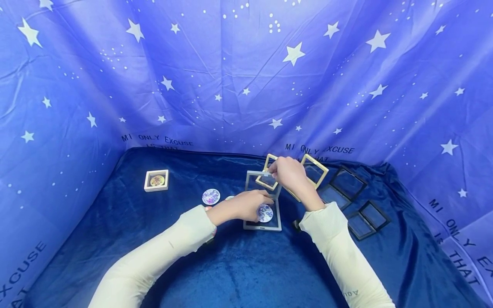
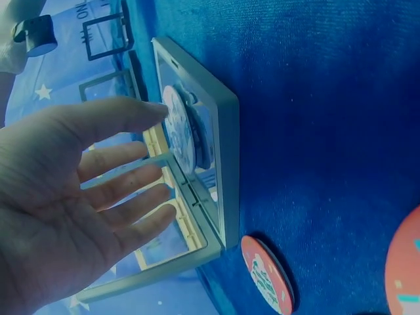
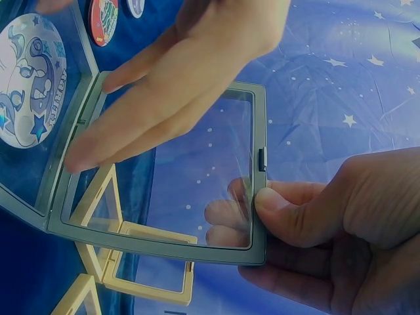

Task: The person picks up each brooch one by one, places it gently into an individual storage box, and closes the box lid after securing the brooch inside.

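Observation:
A grey hinged display frame (image 1: 262, 228) stands unfolded on the blue cloth, its lid raised and its base flat. My right hand (image 1: 290, 173) pinches the lid's top edge between thumb and fingers, beside the small clasp (image 3: 262, 159) in the right wrist view. On the base's clear film lies a round badge (image 1: 266, 214) with a blue and white star print. My left hand (image 2: 79, 203) reaches over the base with its fingers extended. Its thumb tip is at the badge's edge; whether it touches, I cannot tell.
Yellow frames (image 1: 320, 164) stand unfolded behind my right hand, and black frames (image 1: 354, 175) lie open to the right. A purple-patterned badge (image 1: 211, 196) and a red badge (image 2: 266, 275) lie left of the grey frame. Farther left sits a cream frame (image 1: 156, 188) with a round piece inside.

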